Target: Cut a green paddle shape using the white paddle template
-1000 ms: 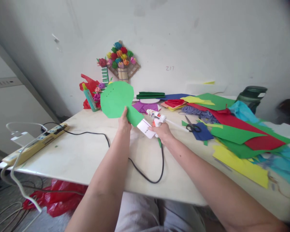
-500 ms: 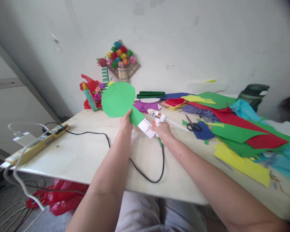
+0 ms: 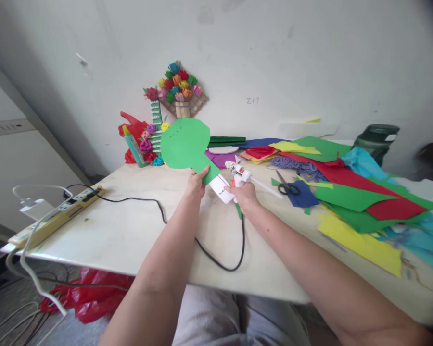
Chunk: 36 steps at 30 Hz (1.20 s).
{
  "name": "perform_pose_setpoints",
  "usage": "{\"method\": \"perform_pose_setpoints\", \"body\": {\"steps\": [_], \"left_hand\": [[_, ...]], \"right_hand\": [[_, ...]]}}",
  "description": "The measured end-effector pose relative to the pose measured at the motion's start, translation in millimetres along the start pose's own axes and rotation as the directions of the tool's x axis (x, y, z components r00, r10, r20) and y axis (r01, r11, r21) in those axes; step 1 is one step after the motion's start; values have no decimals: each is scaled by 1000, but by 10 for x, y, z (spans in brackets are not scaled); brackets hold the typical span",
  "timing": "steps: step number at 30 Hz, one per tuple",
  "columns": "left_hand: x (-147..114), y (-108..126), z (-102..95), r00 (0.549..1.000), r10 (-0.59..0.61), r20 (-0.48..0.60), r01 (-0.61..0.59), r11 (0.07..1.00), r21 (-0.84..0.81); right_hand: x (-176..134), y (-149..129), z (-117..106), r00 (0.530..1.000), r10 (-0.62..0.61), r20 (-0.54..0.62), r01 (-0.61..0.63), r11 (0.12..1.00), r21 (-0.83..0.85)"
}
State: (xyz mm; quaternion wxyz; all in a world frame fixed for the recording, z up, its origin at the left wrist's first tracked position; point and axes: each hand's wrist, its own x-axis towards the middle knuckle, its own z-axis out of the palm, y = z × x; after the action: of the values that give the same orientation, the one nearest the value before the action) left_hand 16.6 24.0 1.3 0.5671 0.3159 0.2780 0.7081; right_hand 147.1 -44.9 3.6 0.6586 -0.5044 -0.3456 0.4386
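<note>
My left hand (image 3: 197, 182) is closed on the neck of a green paper cutout (image 3: 185, 144), a round piece with a straight handle, raised above the table. Below the green part of the handle a white strip (image 3: 221, 189) shows. My right hand (image 3: 244, 193) is wrapped round a white glue gun (image 3: 241, 175), its nozzle pointing up and left and a clear glue stick out of its back. The thumb of that hand meets the edge of the white strip; whether it pinches it I cannot tell. A black cord (image 3: 244, 240) runs down from the gun.
Scissors (image 3: 287, 186) lie on blue paper at right, beside piles of coloured sheets (image 3: 357, 197). A glue bottle (image 3: 135, 149) and paper flowers (image 3: 178, 86) stand against the wall. A power strip (image 3: 57, 216) lies along the left edge; a green bottle (image 3: 375, 142) stands back right.
The green cutout has shifted right and slightly up, its handle now closer to the glue gun. My left hand has moved right with it; the right hand has barely moved.
</note>
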Motion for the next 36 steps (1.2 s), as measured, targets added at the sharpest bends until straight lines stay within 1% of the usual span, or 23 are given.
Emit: {"method": "perform_pose_setpoints", "body": {"steps": [5, 9, 12, 15, 17, 18, 19, 21, 23, 27, 33, 36], "left_hand": [[-34, -15, 11, 998, -63, 7, 62, 998, 27], [-60, -15, 37, 995, -83, 47, 81, 996, 40], [-66, 12, 38, 993, -83, 82, 79, 996, 47], [-53, 91, 8, 987, -131, 94, 132, 991, 2], [-34, 150, -24, 985, -166, 49, 169, 984, -55], [-22, 172, -41, 987, -163, 1, 163, 984, -70], [-10, 188, -57, 986, -160, -56, 156, 986, -66], [11, 197, -80, 981, -153, -119, 150, 988, -36], [24, 186, -91, 983, -141, -117, 140, 990, -13], [30, 160, -89, 994, -99, -50, 100, 995, 9], [20, 153, -79, 989, -125, -76, 124, 992, -14], [10, 149, -69, 990, -125, -70, 125, 992, -7]], "right_hand": [[-12, -19, -4, 1000, 9, -10, -9, 1000, 3], [-21, -39, -8, 999, 15, -35, -16, 1000, -8], [-8, -19, -3, 1000, 3, -17, -3, 1000, 15], [13, 21, 7, 1000, -23, 11, 22, 999, 42], [24, 43, 12, 999, -27, 24, 26, 999, 41], [27, 51, 14, 999, -28, 29, 27, 999, 39], [31, 55, 15, 999, -30, 32, 29, 999, 40], [35, 55, 14, 999, -42, 30, 41, 998, 46], [39, 47, 10, 998, -51, 25, 49, 997, 51], [45, 38, -1, 999, -31, 34, 30, 999, 28], [58, 67, -1, 998, -35, 57, 36, 999, -13], [70, 83, 2, 997, -30, 64, 31, 999, -9]]}}
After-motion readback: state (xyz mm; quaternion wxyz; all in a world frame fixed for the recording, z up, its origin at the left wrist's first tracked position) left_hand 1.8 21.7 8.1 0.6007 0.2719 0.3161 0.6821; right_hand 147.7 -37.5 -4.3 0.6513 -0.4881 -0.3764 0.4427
